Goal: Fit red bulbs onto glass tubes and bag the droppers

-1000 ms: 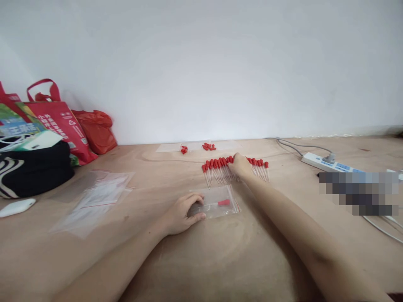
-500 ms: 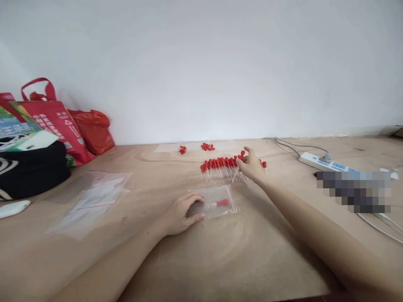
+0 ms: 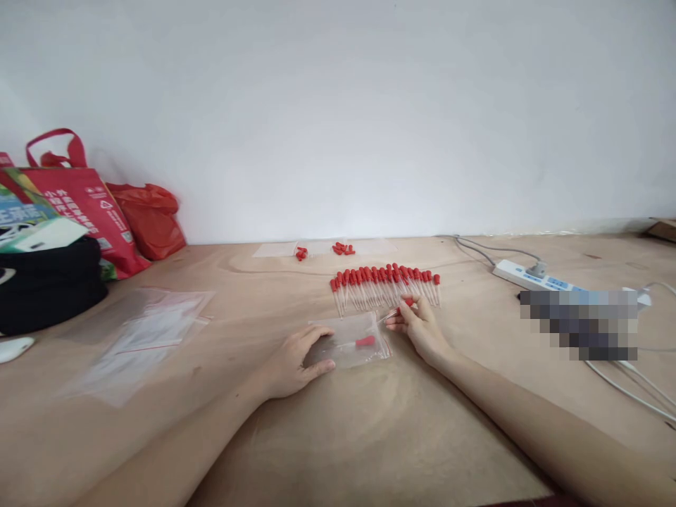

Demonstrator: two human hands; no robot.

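Your right hand [image 3: 417, 331] pinches a red-bulbed dropper [image 3: 408, 301] between thumb and fingers, its clear tube slanting down toward the right edge of a clear zip bag [image 3: 343, 325]; whether the tip touches the bag, you cannot tell. Your left hand [image 3: 296, 360] rests at the bag's left edge, thumb and fingers parted. Inside the bag lies another dropper [image 3: 365, 341], bulb toward the right edge. Just beyond, a row of droppers [image 3: 370, 276] spans the middle of the surface [image 3: 359, 436], bulbs facing its far edge. Near that edge lie small red bulbs [image 3: 343, 248]. Flat clear bags [image 3: 148, 338] overlap toward the surface's left side; a power strip [image 3: 528, 275] lies toward its right.
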